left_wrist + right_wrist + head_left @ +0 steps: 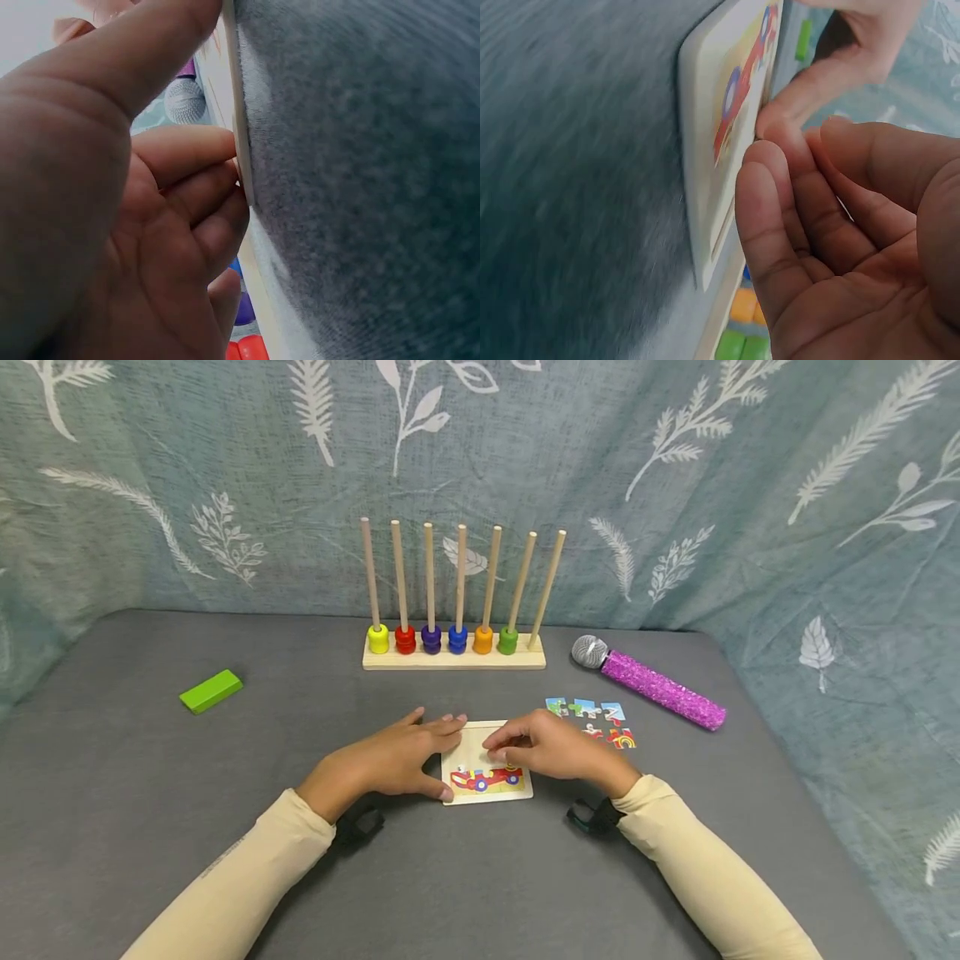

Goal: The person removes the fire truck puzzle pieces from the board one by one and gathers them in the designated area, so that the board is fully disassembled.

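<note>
We see the left hand point(405, 756) spread at the left edge of the rectangular, pale wooden puzzle board point(471, 745). The right hand point(553, 745) bends over it, whether pinching anything we cannot tell.

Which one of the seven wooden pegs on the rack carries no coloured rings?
The peg at the right end, nearest the microphone, is bare; the other six carry coloured rings at their base.

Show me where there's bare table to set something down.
Free: between the green block and the pegged stand, and nearer you, between the two sleeves below the puzzle board. Crowded: right of the board, where the right hand, loose pieces and microphone sit close together.
</note>
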The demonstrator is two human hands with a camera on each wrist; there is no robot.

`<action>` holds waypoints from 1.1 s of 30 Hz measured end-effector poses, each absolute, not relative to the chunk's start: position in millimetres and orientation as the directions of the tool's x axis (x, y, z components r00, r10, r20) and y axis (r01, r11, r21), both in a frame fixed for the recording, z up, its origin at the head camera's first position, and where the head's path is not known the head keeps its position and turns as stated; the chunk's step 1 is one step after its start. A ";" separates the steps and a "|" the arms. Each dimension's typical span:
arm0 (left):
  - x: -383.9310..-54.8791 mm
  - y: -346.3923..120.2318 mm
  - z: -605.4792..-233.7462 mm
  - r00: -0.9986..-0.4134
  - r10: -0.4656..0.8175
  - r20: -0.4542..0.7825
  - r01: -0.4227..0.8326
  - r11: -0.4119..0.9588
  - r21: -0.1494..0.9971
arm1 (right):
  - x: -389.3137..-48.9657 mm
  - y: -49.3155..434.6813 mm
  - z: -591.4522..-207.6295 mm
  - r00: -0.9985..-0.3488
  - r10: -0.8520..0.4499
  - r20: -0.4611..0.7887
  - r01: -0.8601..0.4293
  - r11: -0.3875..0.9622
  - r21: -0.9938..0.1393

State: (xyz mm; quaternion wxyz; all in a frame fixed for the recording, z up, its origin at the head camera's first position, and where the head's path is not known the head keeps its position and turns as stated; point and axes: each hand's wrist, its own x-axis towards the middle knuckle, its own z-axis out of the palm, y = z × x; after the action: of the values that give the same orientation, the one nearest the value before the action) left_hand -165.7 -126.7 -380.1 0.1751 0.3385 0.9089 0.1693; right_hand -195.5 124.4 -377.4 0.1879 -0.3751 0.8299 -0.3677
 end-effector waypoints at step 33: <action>-166.9 -130.5 -381.8 -0.688 0.707 -0.164 0.594 0.679 0.431 | -195.0 99.2 -379.9 -0.569 -0.822 -0.033 -0.535 0.401 -0.743</action>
State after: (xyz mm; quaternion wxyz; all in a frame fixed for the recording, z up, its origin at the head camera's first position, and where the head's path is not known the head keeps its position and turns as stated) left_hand -166.9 -130.5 -381.8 0.1608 0.3607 0.9019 0.1749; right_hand -195.0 99.2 -379.9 0.2023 -0.4178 0.8121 -0.3537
